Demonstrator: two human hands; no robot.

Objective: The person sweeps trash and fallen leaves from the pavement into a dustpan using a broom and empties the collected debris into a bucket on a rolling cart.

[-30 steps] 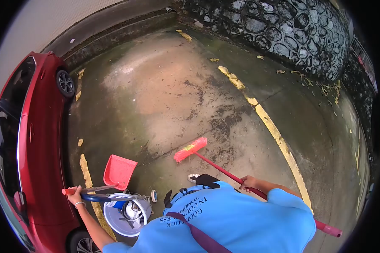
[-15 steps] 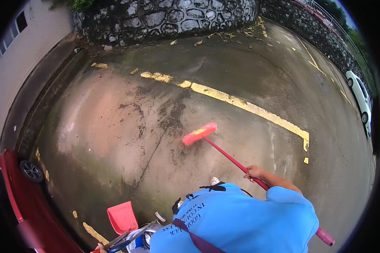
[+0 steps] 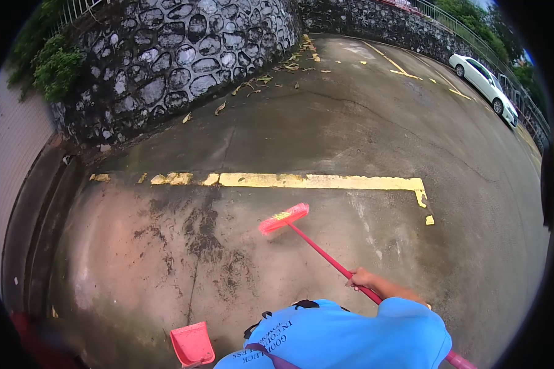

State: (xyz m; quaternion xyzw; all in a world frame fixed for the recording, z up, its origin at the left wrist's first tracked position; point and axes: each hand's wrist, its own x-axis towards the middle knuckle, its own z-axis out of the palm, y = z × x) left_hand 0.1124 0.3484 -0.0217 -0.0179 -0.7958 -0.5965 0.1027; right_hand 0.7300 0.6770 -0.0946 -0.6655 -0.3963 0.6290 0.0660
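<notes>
My right hand (image 3: 360,278) is wrapped around the red handle of a broom (image 3: 284,219). The broom's pink-red head, with a yellow patch on top, is over the stained concrete, ahead of my body. The handle runs back under my right arm, and its thick end shows at the bottom edge. A pink-red dustpan (image 3: 192,344) is at the lower left, beside my blue shirt (image 3: 345,332). My left hand is out of view below the frame.
A worn yellow line (image 3: 289,181) crosses the concrete ahead. Dark dirt patches (image 3: 203,234) mark the ground left of the broom. Fallen leaves (image 3: 252,86) lie along the stone wall (image 3: 191,55). A white car (image 3: 485,82) is parked far right. A kerb (image 3: 31,227) borders the left side.
My view has tilted up and turned right, showing more wall and the white car more fully. The red car has mostly left view; my left hand has gone from sight. My right hand keeps the broom.
</notes>
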